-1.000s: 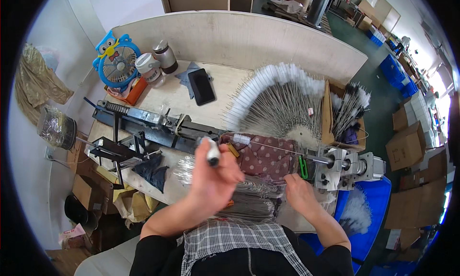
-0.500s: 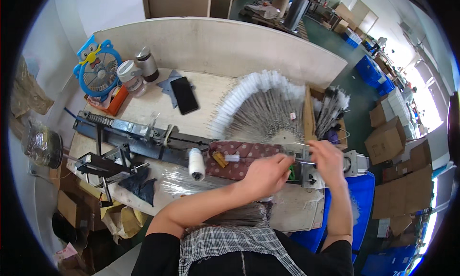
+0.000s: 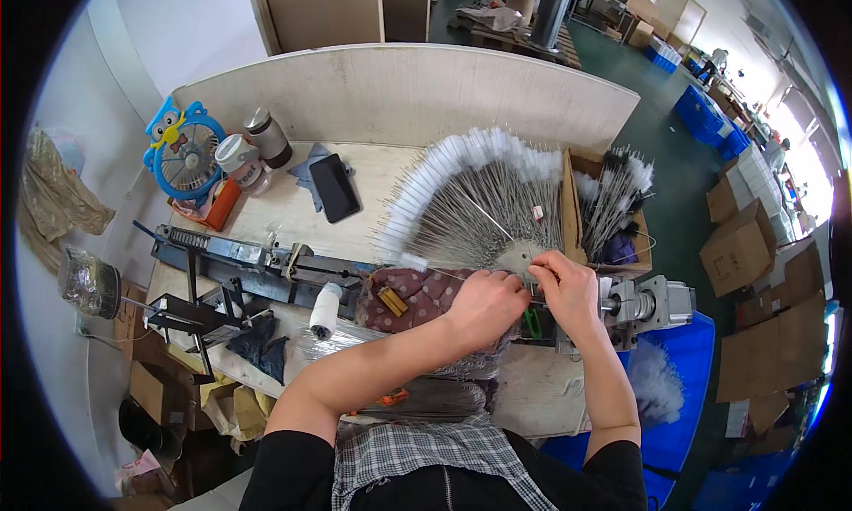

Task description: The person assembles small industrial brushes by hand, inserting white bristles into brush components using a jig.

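My left hand [image 3: 486,307] is closed around the thin wire stem of a brush with a white bristle head [image 3: 413,261], which points left above the brown dotted cloth [image 3: 435,298]. Close beside it, my right hand [image 3: 568,289] has thumb and fingers pinched together; what is between them is too small to make out. Just right of that hand is the metal chuck of a motor-driven machine [image 3: 630,302]. A green-handled tool [image 3: 532,323] lies below the hands. Behind them, many white-tipped wire brushes [image 3: 488,187] are fanned out on the table.
A cardboard box [image 3: 575,209] of brushes stands at the right, a blue bin [image 3: 697,378] beyond the table edge. A white thread spool [image 3: 326,311] stands left of the cloth. Phone [image 3: 335,189], bottles [image 3: 269,138] and a blue fan [image 3: 185,151] are at the back left.
My right hand has moved left, away from the chuck and up to my left hand. The brush in my left hand has shifted up and left. The whole view has tilted slightly.
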{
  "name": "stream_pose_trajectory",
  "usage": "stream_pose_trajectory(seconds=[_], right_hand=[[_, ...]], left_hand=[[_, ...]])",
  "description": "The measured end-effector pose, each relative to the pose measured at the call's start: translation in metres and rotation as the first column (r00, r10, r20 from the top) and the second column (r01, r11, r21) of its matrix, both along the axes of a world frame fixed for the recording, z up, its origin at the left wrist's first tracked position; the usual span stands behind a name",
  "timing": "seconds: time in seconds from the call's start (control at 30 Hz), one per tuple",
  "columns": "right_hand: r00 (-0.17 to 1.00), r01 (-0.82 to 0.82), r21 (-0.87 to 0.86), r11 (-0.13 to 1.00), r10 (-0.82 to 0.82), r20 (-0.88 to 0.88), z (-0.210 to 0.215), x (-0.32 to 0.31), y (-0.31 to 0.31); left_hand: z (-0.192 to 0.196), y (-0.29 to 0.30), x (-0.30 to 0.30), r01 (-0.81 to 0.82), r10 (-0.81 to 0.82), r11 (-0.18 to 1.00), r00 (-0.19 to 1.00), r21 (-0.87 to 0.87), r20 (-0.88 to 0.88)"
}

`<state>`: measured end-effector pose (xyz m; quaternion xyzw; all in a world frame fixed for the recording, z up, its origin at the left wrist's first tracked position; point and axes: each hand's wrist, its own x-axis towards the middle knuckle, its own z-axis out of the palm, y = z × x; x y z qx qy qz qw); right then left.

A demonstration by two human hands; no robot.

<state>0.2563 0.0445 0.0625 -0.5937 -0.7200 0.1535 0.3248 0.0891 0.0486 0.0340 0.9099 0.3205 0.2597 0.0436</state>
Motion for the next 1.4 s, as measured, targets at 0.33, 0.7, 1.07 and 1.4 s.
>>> stream_pose_trajectory(seconds=[0.33,0.7,1.07,1.4], right_hand=[[1.000,0.019,0.065,0.998,-0.020,0.014,-0.002,-0.007,0.001],[0.789,-0.613,0.103,0.783,0.614,0.026,0.025,-0.072,0.027],[0.834,-0.523,-0.003,0.852,0.512,0.205,-0.007,-0.182,0.031],[0.806,-0.553,0.020,0.833,0.529,0.265,0.002,-0.177,0.030]], left_hand=[[-0.019,0.053,0.006,-0.157,0.140,0.987,0.947,-0.035,-0.289],[-0.016,-0.087,-0.143,-0.278,0.290,0.957,0.924,-0.084,0.247],[-0.010,-0.095,-0.178,0.373,0.889,0.436,-0.038,-0.819,0.456],[-0.048,-0.063,-0.169,-0.282,0.764,0.313,0.641,-0.907,0.064]])
